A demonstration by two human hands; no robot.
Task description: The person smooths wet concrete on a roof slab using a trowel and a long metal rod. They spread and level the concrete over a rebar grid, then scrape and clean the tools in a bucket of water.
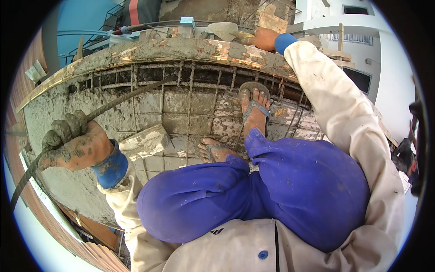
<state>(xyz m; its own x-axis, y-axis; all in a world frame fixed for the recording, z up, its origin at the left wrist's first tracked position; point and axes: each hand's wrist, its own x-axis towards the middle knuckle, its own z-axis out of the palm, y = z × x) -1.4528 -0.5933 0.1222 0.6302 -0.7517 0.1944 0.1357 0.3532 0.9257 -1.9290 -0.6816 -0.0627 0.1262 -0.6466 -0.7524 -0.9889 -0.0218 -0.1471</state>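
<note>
My left hand [77, 144], smeared with wet cement, is wrapped round a long ribbed steel bar [129, 95]. One end of the bar reaches into the dark gap behind the form board; the other runs past the lower left. Beyond the board's far side, my right hand [265, 39] grips a trowel [223, 31] by its handle, its pointed blade turned left. Between my hands lies a grid of steel reinforcement [189, 102]. Wet concrete [68, 115] covers the left part around the bar.
A curved, cement-crusted form board [149, 51] borders the far side. A mortar-covered block [145, 141] lies on the grid near my sandalled feet [255, 106]. Further off are a small blue block [187, 21], timber pieces [328, 55] and a white building [367, 68].
</note>
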